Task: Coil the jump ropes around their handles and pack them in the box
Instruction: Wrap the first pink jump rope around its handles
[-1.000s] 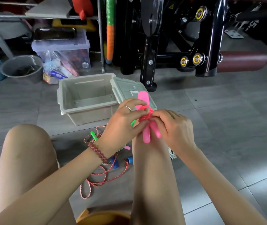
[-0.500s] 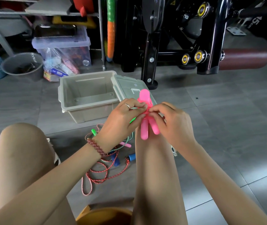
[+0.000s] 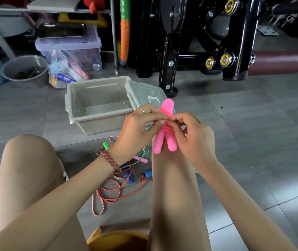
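Pinching the pink rope coil [image 3: 166, 128] on its handles [image 3: 158, 144], left hand [image 3: 137, 127] and right hand [image 3: 191, 136] are arguably risking unwinding should either slip.

Home gym or storage corner: grey tiled floor [image 3: 253, 142], black weight machine [image 3: 171, 51] with padded roller [image 3: 278, 62], cluttered shelf [image 3: 54, 6], plastic storage bin [image 3: 72, 49], bucket [image 3: 25, 69].

Pink rope [image 3: 166, 128] coiled rnd upright handles [image 3: 158, 144]; other ropes [image 3: 112, 191] tangled on floor; beige box [image 3: 99, 126] open.
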`<action>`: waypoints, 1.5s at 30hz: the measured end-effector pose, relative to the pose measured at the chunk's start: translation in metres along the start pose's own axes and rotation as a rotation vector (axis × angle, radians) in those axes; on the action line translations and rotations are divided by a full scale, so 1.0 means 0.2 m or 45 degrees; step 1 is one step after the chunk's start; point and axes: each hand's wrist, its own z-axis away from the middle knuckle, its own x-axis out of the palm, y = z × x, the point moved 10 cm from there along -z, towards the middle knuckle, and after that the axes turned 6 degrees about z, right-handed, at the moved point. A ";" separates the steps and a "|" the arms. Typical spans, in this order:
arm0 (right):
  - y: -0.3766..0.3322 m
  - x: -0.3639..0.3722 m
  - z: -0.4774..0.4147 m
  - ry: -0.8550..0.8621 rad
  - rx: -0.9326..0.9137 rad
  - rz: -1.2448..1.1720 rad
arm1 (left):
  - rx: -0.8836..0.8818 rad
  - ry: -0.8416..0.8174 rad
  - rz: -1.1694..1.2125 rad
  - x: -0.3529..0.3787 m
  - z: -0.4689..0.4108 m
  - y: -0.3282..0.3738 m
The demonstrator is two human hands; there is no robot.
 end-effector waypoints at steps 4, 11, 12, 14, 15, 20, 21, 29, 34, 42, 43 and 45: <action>0.08 0.03 -0.02 -0.123 0.170 -0.221 | -0.028 -0.010 -0.019 0.01 -0.01 -0.01; 0.05 0.04 -0.04 -0.145 0.177 -0.350 | -0.052 -0.033 -0.091 0.02 -0.02 -0.01; 0.05 0.04 -0.03 -0.143 0.188 -0.355 | -0.074 -0.032 -0.081 0.02 -0.02 -0.02; 0.07 0.04 -0.02 -0.135 0.213 -0.369 | -0.130 -0.014 -0.025 0.03 -0.01 -0.04; 0.08 0.03 -0.02 -0.126 0.223 -0.378 | -0.166 -0.002 0.008 0.04 0.00 -0.06; 0.07 -0.05 -0.01 -0.082 0.134 -0.280 | -0.335 0.017 0.165 0.06 0.01 -0.11; 0.06 -0.04 -0.01 -0.142 0.114 -0.323 | -0.357 0.033 0.181 0.05 0.01 -0.12; 0.08 -0.06 0.01 -0.175 0.298 -0.281 | -0.269 -0.009 0.194 0.09 0.01 -0.05; 0.08 -0.02 0.05 -0.161 0.407 -0.230 | -0.311 -0.026 0.293 0.08 0.03 -0.05; 0.04 0.02 0.07 -0.293 0.322 -0.040 | -0.114 -0.159 0.169 0.09 0.01 0.00; 0.03 0.02 0.07 -0.304 0.300 -0.029 | -0.059 -0.157 0.084 0.09 0.01 0.01; 0.03 0.04 0.09 -0.307 0.252 -0.048 | 0.007 -0.147 -0.030 0.08 0.02 0.02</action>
